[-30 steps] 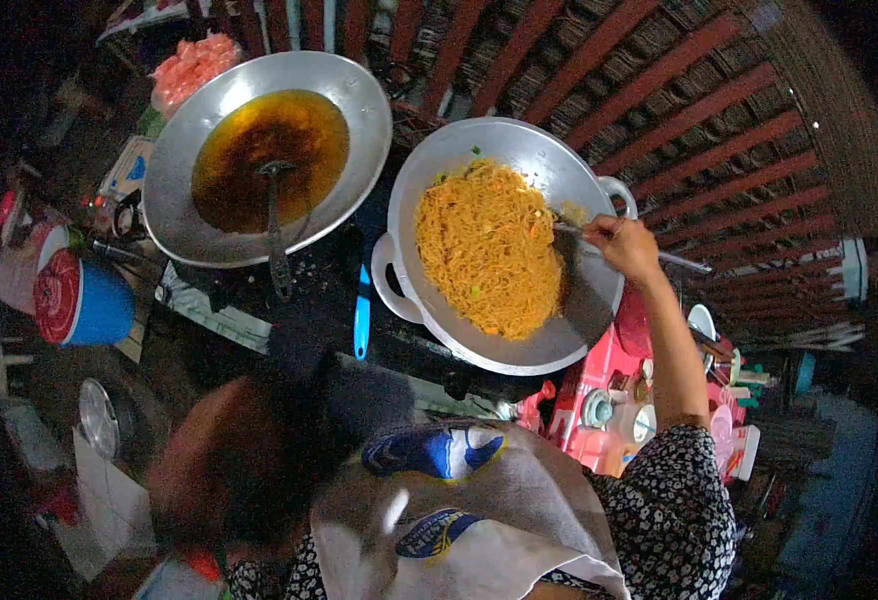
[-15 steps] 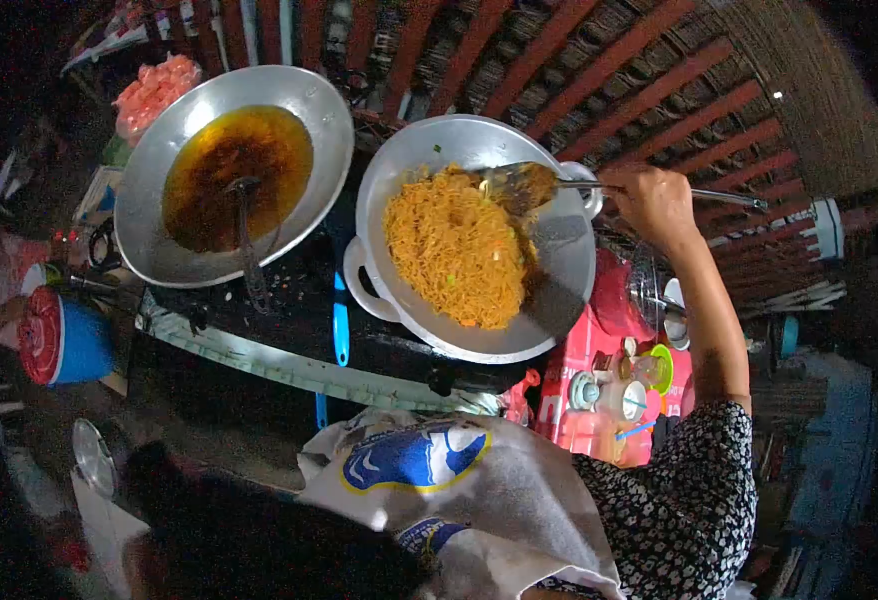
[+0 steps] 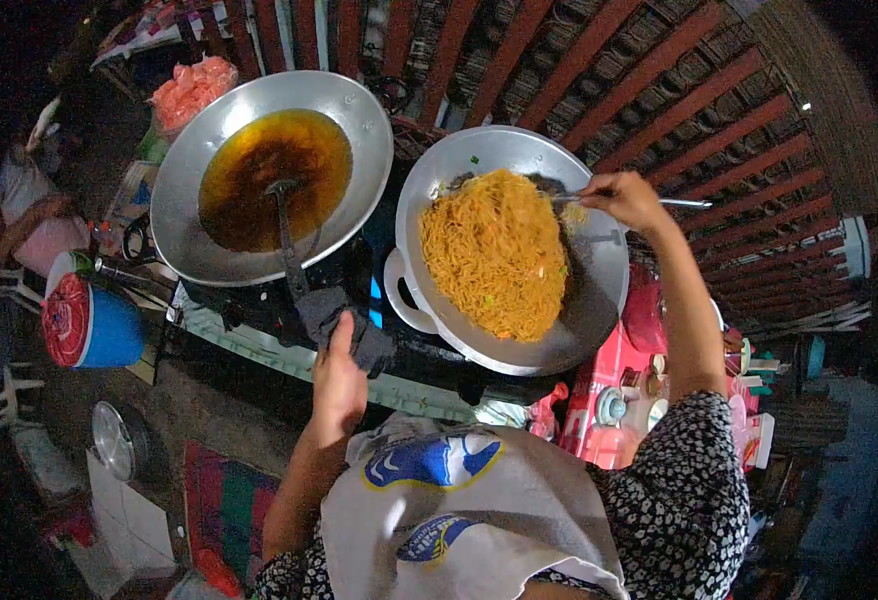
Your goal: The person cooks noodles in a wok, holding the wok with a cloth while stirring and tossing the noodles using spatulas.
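My right hand [image 3: 631, 203] grips the metal handle of a spatula [image 3: 694, 203]; its blade is buried under the noodles. Orange-brown noodles [image 3: 499, 260] with bits of green are heaped in an aluminum wok [image 3: 599, 295]. My left hand [image 3: 340, 385] holds a dark, bunched-up cloth [image 3: 344, 322] in front of the stove, between the two woks. The cloth lies over the lower end of a ladle [image 3: 287, 230]; whether it grips the handle I cannot tell. That ladle rests in a second wok [image 3: 367, 130] of dark amber liquid [image 3: 299, 140].
A red slatted railing [image 3: 519, 60] runs behind the woks. To the right, jars [image 3: 611, 405] stand on a red-covered surface [image 3: 584, 400]. At left are a blue container [image 3: 114, 325], a bag of pink pieces [image 3: 194, 92] and a person [image 3: 39, 225].
My left hand has come into view with the dark cloth, beside the ladle's handle. The spatula's blade, visible before, has gone under the noodles, which are now piled higher. The view has shifted.
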Demonstrator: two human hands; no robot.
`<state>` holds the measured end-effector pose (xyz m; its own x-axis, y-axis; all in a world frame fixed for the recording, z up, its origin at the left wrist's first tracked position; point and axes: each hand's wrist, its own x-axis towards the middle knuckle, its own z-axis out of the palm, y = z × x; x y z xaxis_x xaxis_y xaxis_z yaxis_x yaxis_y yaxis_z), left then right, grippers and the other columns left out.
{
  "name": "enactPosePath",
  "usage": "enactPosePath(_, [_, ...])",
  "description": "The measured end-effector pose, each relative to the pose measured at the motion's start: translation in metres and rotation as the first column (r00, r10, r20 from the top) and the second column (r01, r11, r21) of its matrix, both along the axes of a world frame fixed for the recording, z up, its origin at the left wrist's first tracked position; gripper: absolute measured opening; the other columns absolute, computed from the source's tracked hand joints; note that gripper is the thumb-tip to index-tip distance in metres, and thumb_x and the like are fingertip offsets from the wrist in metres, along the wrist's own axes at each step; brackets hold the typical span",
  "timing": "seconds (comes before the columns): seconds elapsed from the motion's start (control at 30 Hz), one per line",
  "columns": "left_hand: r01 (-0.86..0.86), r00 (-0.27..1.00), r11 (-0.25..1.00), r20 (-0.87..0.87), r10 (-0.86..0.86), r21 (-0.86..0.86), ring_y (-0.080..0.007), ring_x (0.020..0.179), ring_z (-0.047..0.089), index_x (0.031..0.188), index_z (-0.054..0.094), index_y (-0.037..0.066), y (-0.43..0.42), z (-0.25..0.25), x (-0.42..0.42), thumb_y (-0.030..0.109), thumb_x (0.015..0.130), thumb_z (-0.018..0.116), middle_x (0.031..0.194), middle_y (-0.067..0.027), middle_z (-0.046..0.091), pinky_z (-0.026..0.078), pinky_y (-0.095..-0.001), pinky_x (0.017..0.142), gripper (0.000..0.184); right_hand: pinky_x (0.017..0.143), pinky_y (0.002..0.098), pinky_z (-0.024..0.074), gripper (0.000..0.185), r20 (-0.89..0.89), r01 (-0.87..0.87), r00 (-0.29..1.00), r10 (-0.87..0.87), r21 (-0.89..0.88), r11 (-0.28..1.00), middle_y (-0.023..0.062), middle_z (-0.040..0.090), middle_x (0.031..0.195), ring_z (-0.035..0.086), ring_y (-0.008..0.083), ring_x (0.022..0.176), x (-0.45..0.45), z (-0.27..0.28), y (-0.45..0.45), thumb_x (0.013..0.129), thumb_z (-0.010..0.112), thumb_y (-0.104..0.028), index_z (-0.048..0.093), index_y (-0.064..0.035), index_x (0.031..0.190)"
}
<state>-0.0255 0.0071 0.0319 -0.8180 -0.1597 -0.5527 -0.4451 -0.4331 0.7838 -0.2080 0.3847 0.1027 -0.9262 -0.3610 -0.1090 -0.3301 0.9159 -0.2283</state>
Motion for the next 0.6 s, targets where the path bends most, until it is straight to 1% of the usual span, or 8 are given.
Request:
enactPosePath(0.07, [-0.001, 0.995, 0.998, -0.103, 0.007, 0.063, -0.0166, 0.095, 0.052, 0.108, 0.052, -0.002, 0.011, -0.010, -0.004, 0.031, 0.085, 0.051, 0.106, -0.0079, 0.055, 0.039, -0.0294, 0.085, 0.041, 0.060, 0.0319, 0.0452, 0.016, -0.081, 0.078, 0.995, -0.063, 0.204, 0.976, 0.0071, 0.063, 0.073, 0.060, 0.0212, 0.066, 0.023, 0.047, -0.021, 0.074, 0.062, -0.025, 0.065, -0.0142, 0.086])
enactPosePath(0.1, [0.010, 0.999, 0.963, 0.034, -0.020, 0.270, -0.0157, 0.099, 0.049, 0.108, 0.052, -0.003, 0.015, -0.009, -0.011, 0.030, 0.085, 0.051, 0.109, -0.0066, 0.053, 0.036, -0.0285, 0.088, 0.040, 0.059, 0.0333, 0.0460, 0.016, -0.152, 0.084, 0.987, -0.042, 0.286, 0.955, 0.0067, 0.063, 0.073, 0.061, 0.0234, 0.066, 0.032, 0.063, -0.027, 0.074, 0.061, -0.025, 0.065, -0.0144, 0.086])
enactPosePath(0.23, [0.134, 0.981, 0.931, -0.178, -0.076, 0.341, -0.0159, 0.104, 0.044, 0.117, 0.042, 0.000, 0.039, -0.021, -0.017, 0.026, 0.085, 0.052, 0.115, -0.0067, 0.047, 0.031, -0.0288, 0.092, 0.043, 0.058, 0.0368, 0.0462, 0.017, -0.287, 0.068, 0.957, 0.040, 0.358, 0.931, 0.0070, 0.063, 0.072, 0.060, 0.0267, 0.068, 0.052, 0.095, -0.036, 0.074, 0.060, -0.027, 0.064, -0.0152, 0.085])
enactPosePath(0.3, [0.013, 0.984, 0.968, -0.174, 0.032, 0.250, -0.0144, 0.096, 0.052, 0.107, 0.053, 0.005, 0.047, -0.025, -0.018, 0.023, 0.086, 0.050, 0.106, -0.0026, 0.056, 0.038, -0.0297, 0.086, 0.027, 0.057, 0.0382, 0.0463, 0.017, -0.288, 0.181, 0.957, -0.017, 0.553, 0.813, 0.0072, 0.062, 0.070, 0.060, 0.0274, 0.067, 0.057, 0.108, -0.037, 0.074, 0.057, -0.029, 0.064, -0.0165, 0.084])
enactPosePath(0.4, [-0.008, 0.978, 0.961, -0.200, 0.066, 0.275, -0.0147, 0.096, 0.050, 0.107, 0.053, 0.003, 0.051, -0.014, -0.015, 0.022, 0.086, 0.051, 0.105, -0.0029, 0.055, 0.038, -0.0292, 0.086, 0.028, 0.056, 0.0389, 0.0464, 0.016, -0.199, 0.129, 0.980, 0.021, 0.708, 0.695, 0.0067, 0.061, 0.069, 0.060, 0.0277, 0.066, 0.053, 0.098, -0.005, 0.075, 0.056, -0.029, 0.064, -0.0184, 0.085])
enactPosePath(0.43, [-0.012, 0.978, 0.962, -0.197, 0.068, 0.274, -0.0147, 0.096, 0.050, 0.107, 0.053, 0.003, 0.050, -0.017, -0.014, 0.022, 0.086, 0.051, 0.105, -0.0029, 0.055, 0.038, -0.0292, 0.086, 0.028, 0.058, 0.0395, 0.0471, 0.015, -0.105, 0.125, 0.992, -0.071, 0.703, 0.700, 0.0072, 0.062, 0.072, 0.060, 0.0263, 0.068, 0.052, 0.095, 0.002, 0.075, 0.056, -0.028, 0.064, -0.0196, 0.084])
enactPosePath(0.53, [0.021, 0.984, 0.976, -0.177, 0.019, 0.218, -0.0148, 0.096, 0.049, 0.108, 0.051, 0.002, 0.050, -0.023, -0.015, 0.023, 0.086, 0.051, 0.107, -0.0031, 0.053, 0.037, -0.0284, 0.086, 0.031, 0.063, 0.0398, 0.0492, 0.021, -0.121, 0.139, 0.990, -0.077, 0.679, 0.721, 0.0094, 0.062, 0.075, 0.061, 0.0256, 0.071, 0.062, 0.045, 0.017, 0.075, 0.056, -0.037, 0.063, -0.0214, 0.087])
enactPosePath(0.6, [0.120, 0.979, 0.980, -0.182, -0.091, 0.158, -0.0157, 0.106, 0.040, 0.126, 0.028, 0.003, 0.051, -0.020, -0.015, 0.020, 0.088, 0.047, 0.119, -0.0073, 0.042, 0.031, -0.0295, 0.093, 0.045, 0.066, 0.0377, 0.0482, 0.026, 0.095, 0.115, 0.982, -0.163, 0.381, 0.917, 0.0101, 0.062, 0.082, 0.061, 0.0255, 0.076, 0.059, -0.029, 0.028, 0.074, 0.057, -0.038, 0.063, -0.0176, 0.088])
